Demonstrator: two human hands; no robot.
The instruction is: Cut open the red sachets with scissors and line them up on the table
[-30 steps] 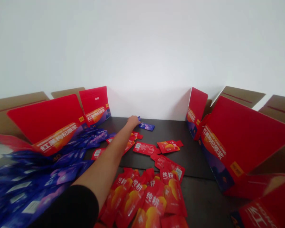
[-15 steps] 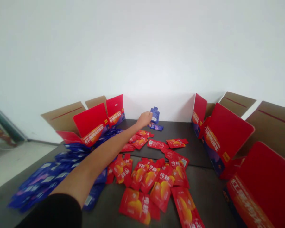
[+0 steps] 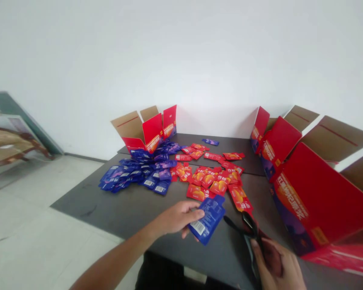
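From my remote seat, I read the left fingertips (image 3: 196,213) first: they and the thumb are together, pinching the top edge of a blue gusseted pouch (image 3: 208,220), which hangs tilted just above the tabletop with its barcode label showing. The left hand (image 3: 178,217) is out over the bare dark table, and the pouch is held clear of everything else. Just to its right, the right fingers (image 3: 257,251) curl closed around what look like black scissors (image 3: 248,225), though the fingers and the dark handles blur together, so I cannot tell exactly how they sit in the loops. The right hand (image 3: 274,262) is at the lower edge of my view, with the pointed end of the scissors aimed toward the blue pouch but not touching it. Beyond the hands, a heap of blue pouches (image 3: 136,175) and a spread of red pouches (image 3: 211,179) lie side by side on the dark table (image 3: 109,205), and a lone blue pouch (image 3: 210,141) sits near the far edge. Open red cartons (image 3: 153,129) (image 3: 317,197) stand at both ends. I judge this to be the setup for cutting one pouch, so the next move calls for bringing the blades to its edge.
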